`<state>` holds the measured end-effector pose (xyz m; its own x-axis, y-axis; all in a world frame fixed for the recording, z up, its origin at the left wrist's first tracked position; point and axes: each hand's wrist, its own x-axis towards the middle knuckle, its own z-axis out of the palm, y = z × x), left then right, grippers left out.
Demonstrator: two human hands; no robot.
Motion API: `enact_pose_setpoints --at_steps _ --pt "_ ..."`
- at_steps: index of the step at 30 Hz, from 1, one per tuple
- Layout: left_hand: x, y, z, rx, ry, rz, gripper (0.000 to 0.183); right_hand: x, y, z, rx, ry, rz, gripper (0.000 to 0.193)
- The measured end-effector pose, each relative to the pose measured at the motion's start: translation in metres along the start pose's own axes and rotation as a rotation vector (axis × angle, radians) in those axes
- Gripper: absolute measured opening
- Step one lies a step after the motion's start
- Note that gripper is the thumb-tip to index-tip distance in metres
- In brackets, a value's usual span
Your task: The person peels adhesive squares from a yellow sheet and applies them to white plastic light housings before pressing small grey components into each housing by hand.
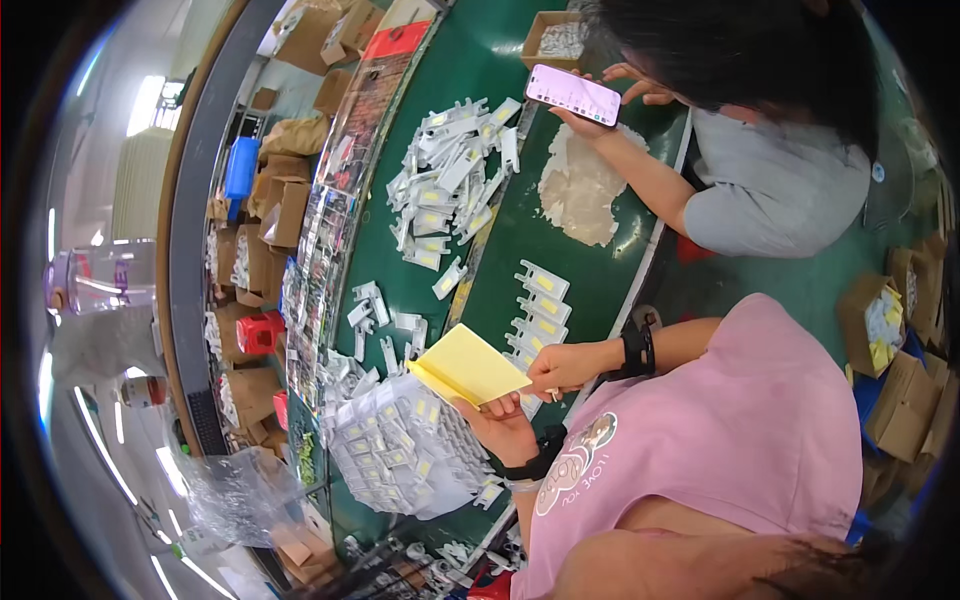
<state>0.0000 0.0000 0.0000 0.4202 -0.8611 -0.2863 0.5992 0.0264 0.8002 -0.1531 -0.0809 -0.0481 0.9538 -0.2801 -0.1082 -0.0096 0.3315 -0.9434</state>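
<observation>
My left hand [503, 432] is closed round the lower edge of a pad of yellow sheets [468, 368], which looks folded open. My right hand [570, 368] has its fingers curled at the pad's near corner; what they pinch is hidden. Under and beside my right hand, a row of flat white plastic pieces [543, 305] with yellow labels lies on the green tabletop [600, 275]. A large stack of similar labelled pieces [405, 450] stands just beyond my left hand, partly wrapped in clear plastic. Black bands circle both my wrists.
A loose heap of white pieces [455, 175] lies farther up the table. Beside it a co-worker [780, 185] in grey holds a phone [573, 95] over a beige patch [585, 190]. Cardboard boxes [287, 210], a blue bin [241, 167] and a red bin [260, 332] stand beyond the table.
</observation>
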Motion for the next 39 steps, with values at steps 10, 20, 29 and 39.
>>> enact_pose_setpoints --at_steps 10,20,29,39 --pt "-0.003 0.014 -0.049 -0.070 0.166 -0.048 0.046 0.023 -0.011 0.052 -0.148 0.050 -0.236 0.014" --pt "-0.004 0.044 -0.084 -0.100 0.026 -0.222 0.054 0.062 -0.018 0.101 -0.692 0.245 -0.343 0.012" --pt "-0.015 0.046 -0.096 -0.162 0.027 -0.228 0.048 0.064 -0.011 0.110 -1.118 0.209 -0.640 0.027" --pt "-0.046 0.073 -0.119 -0.342 0.283 -0.019 0.045 0.069 -0.022 0.125 -0.856 -0.088 -0.719 0.026"
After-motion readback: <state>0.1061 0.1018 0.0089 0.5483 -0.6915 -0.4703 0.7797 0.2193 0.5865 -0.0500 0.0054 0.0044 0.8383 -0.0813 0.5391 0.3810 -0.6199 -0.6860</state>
